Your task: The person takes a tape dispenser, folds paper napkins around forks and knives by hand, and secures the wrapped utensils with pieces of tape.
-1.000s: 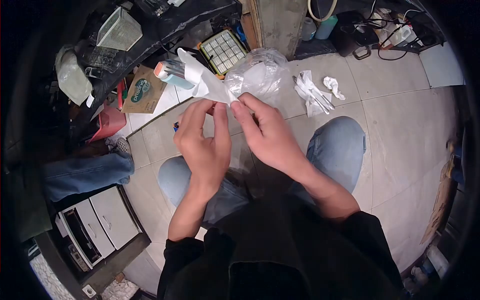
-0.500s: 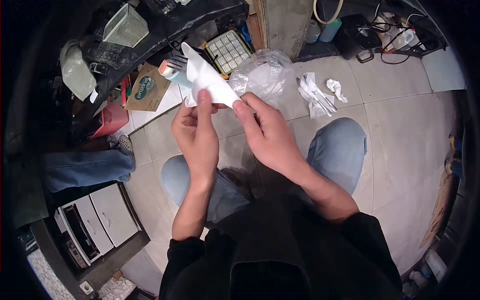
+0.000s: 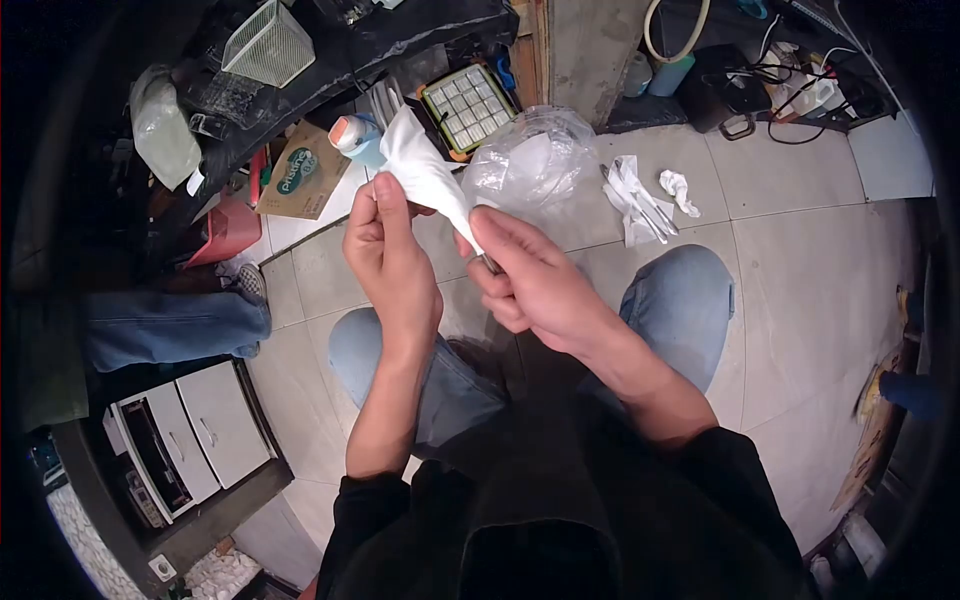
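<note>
A white paper napkin (image 3: 415,150) is wrapped around a fork (image 3: 382,103), whose tines stick out at the upper end. My left hand (image 3: 395,270) is closed on the napkin's lower left edge, thumb on top. With thumb and fingers, my right hand (image 3: 540,275) grips the narrow, twisted end of the napkin around the fork's handle. A bit of the metal handle end shows below the right fingers. Most of the fork is hidden by the paper. Just behind the napkin stands a light blue bottle (image 3: 365,150) with an orange-and-white top.
On the tiled floor (image 3: 790,240) lie a clear plastic bag (image 3: 535,160), napkin-wrapped cutlery (image 3: 640,205) and a crumpled tissue (image 3: 680,192). A brown "pristine" packet (image 3: 300,175) and a boxed light panel (image 3: 468,108) are at the back. Another person's leg (image 3: 170,328) is at left.
The napkin has been drawn tighter and twisted around the handle. My right hand has turned and curled its fingers under, exposing the handle end. The view has shifted slightly.
</note>
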`<state>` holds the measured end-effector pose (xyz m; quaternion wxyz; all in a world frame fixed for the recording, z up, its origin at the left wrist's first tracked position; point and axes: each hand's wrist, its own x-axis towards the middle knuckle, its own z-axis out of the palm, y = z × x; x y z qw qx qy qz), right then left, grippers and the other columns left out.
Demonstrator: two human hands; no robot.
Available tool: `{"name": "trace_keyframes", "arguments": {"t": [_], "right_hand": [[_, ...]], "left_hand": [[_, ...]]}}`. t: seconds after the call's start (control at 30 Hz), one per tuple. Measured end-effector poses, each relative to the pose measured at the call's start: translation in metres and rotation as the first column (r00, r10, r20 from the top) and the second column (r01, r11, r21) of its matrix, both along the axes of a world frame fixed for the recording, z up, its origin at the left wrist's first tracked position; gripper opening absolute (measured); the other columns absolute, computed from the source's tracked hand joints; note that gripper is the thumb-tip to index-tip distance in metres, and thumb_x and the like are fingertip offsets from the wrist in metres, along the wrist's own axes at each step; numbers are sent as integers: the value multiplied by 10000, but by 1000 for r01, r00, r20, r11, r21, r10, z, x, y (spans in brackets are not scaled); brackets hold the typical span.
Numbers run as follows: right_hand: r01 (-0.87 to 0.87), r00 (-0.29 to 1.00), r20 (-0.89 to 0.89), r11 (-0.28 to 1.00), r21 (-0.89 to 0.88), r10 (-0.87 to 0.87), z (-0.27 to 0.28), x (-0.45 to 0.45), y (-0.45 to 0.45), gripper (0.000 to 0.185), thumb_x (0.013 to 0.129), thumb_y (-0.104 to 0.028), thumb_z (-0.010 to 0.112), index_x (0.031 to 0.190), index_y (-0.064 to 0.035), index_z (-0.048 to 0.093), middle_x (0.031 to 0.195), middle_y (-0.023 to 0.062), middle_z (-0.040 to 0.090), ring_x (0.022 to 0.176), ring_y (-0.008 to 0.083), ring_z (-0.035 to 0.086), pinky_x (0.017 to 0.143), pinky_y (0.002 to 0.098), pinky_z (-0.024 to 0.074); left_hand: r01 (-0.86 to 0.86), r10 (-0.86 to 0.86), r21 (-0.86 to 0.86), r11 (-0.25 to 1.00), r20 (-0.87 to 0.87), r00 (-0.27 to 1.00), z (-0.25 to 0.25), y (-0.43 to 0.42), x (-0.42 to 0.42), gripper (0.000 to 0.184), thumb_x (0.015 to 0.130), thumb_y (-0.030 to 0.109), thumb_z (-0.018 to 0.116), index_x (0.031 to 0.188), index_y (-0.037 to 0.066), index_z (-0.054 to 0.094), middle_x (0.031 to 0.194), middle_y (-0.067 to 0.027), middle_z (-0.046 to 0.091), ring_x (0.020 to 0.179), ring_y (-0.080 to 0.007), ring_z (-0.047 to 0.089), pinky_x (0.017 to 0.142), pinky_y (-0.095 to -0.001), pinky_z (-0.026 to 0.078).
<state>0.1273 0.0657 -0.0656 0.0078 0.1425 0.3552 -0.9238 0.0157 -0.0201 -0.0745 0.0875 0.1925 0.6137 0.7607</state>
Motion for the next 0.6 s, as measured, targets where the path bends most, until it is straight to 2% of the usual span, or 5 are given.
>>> {"name": "trace_keyframes", "arguments": {"t": [0.2, 0.33, 0.47, 0.53, 0.6], "right_hand": [[-357, 932, -228, 819, -450, 281, -17, -2, 3, 366, 1060, -449, 281, 981, -152, 480, 574, -81, 262, 420, 36, 217, 374, 216, 177], [-429, 892, -354, 770, -472, 280, -26, -8, -5, 403, 1055, -474, 256, 990, -147, 483, 584, -64, 312, 454, 62, 285, 409, 226, 254], [-67, 991, -102, 987, 145, 82, -23, -15, -14, 370, 1061, -409, 312, 965, -103, 497, 629, -21, 424, 511, 108, 413, 495, 248, 366], [212, 977, -63, 871, 443, -206, -17, -17, -20, 390, 1065, -343, 319, 909, -43, 513, 645, -5, 449, 544, 89, 409, 527, 247, 358], [246, 968, -113, 762, 599, -223, -18, -15, -22, 381, 1065, -331, 326, 909, -36, 511, 643, -10, 438, 555, 77, 398, 529, 243, 348]], "left_hand": [[88, -89, 43, 995, 22, 996, 10, 3, 5, 271, 1041, 259, 468, 947, 18, 547, 799, -70, 640, 765, -102, 623, 686, -254, 479], [117, -127, 96, 989, 103, 987, 19, -2, 5, 221, 1033, 230, 484, 949, 27, 512, 774, -89, 643, 764, -121, 657, 670, -246, 501], [23, -23, 14, 1000, 22, 999, 12, -10, 0, 138, 998, 137, 550, 935, 19, 516, 745, -59, 635, 673, -66, 601, 600, -204, 457], [-58, 57, -10, 998, -74, 996, 3, -7, -1, 104, 973, 77, 584, 915, 13, 527, 766, -36, 639, 658, -20, 539, 579, -184, 414], [-47, 43, -31, 998, -106, 993, 4, -11, 0, 100, 971, 76, 588, 919, 9, 536, 771, -35, 640, 663, -18, 537, 580, -178, 406]]}}
